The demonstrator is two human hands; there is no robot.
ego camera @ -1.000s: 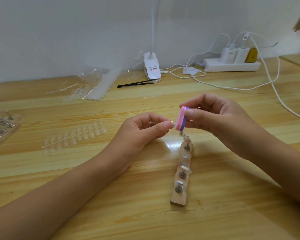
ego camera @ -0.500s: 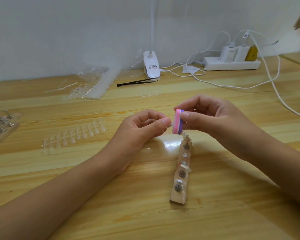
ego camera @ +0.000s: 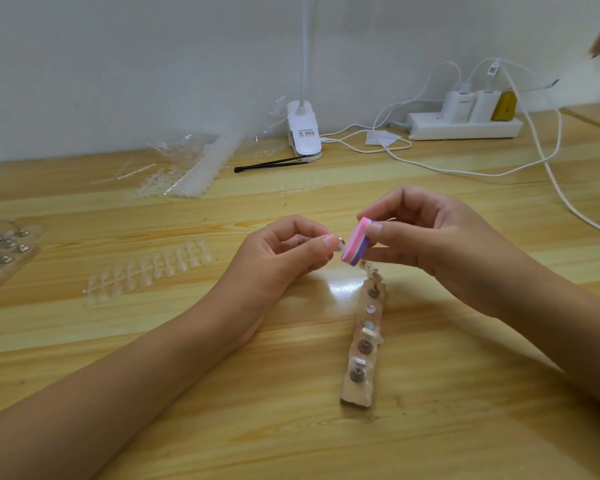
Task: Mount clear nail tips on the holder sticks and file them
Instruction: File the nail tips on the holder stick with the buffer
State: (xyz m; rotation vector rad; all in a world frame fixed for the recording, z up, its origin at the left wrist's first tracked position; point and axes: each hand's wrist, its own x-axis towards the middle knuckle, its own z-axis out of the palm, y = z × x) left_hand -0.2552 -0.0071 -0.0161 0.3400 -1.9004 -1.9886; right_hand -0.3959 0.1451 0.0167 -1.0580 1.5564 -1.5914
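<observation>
My left hand (ego camera: 284, 254) pinches a small holder stick (ego camera: 340, 244) with a clear nail tip at its end, between thumb and forefinger. My right hand (ego camera: 430, 237) grips a pink and purple file block (ego camera: 355, 241) and holds its pink face against the tip. Just below the hands lies a wooden holder base (ego camera: 362, 344) with several metal studs and clear tips on it. A strip of clear nail tips (ego camera: 149, 268) lies on the table to the left.
A second wooden base with metal holders (ego camera: 0, 251) sits at the left edge. Clear packaging and more tip strips (ego camera: 191, 168) lie at the back left. A white clip lamp (ego camera: 303, 133), black tweezers (ego camera: 274, 164), a power strip (ego camera: 465, 124) and white cables (ego camera: 551, 168) are at the back.
The file block has shifted slightly against the tip, going left and down and then back up, while my left hand has stayed nearly still.
</observation>
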